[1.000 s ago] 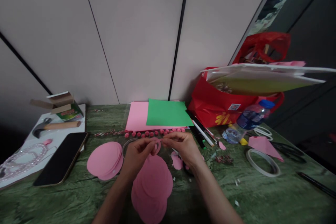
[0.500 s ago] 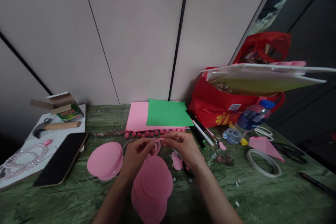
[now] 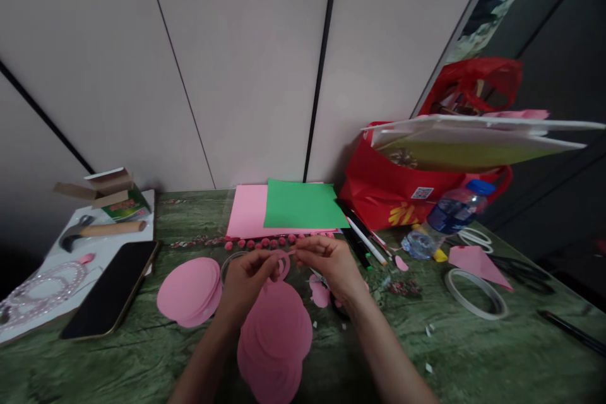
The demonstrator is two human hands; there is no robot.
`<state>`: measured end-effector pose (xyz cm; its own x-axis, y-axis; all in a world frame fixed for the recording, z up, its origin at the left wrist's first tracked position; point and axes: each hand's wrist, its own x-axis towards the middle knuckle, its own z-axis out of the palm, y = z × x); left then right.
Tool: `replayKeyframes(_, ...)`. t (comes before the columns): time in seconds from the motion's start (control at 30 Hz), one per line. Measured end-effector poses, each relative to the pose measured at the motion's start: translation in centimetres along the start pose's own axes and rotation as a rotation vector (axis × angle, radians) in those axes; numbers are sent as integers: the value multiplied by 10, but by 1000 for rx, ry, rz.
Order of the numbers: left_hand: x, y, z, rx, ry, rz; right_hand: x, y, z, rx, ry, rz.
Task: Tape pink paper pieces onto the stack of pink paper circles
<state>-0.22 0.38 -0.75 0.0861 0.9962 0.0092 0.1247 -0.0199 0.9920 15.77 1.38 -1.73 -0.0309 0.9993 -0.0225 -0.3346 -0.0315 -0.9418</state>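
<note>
My left hand (image 3: 247, 279) and my right hand (image 3: 329, 263) meet above the middle of the green table and both pinch one thin pink paper ring (image 3: 283, 263). The left fingers grip its left edge, the right fingers its upper right edge. Right under the hands lies a stack of pink paper circles (image 3: 277, 338). A second stack of pink circles (image 3: 189, 290) lies to the left of my left hand. A clear tape roll (image 3: 229, 261) shows partly behind that hand.
Pink and green paper sheets (image 3: 284, 207) lie at the back, with a row of pink pompoms (image 3: 265, 242) before them. A phone (image 3: 113, 287), hammer (image 3: 101, 229) and small boxes are on the left. On the right are a red bag (image 3: 392, 192), pens, a water bottle (image 3: 445, 214) and tape rolls (image 3: 475, 293).
The hands stay in almost the same place; the fingers shift slightly on the pink ring. The view has barely moved.
</note>
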Motion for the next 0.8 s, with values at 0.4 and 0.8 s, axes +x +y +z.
replayKeyframes(0.4, 0, 0, 1, 3, -9, 27, -1, -2, 2, -16, 8, -16)
replayKeyframes(0.8, -1, 2, 1, 25, -9, 28, -2, -6, 4, -100, 46, -35)
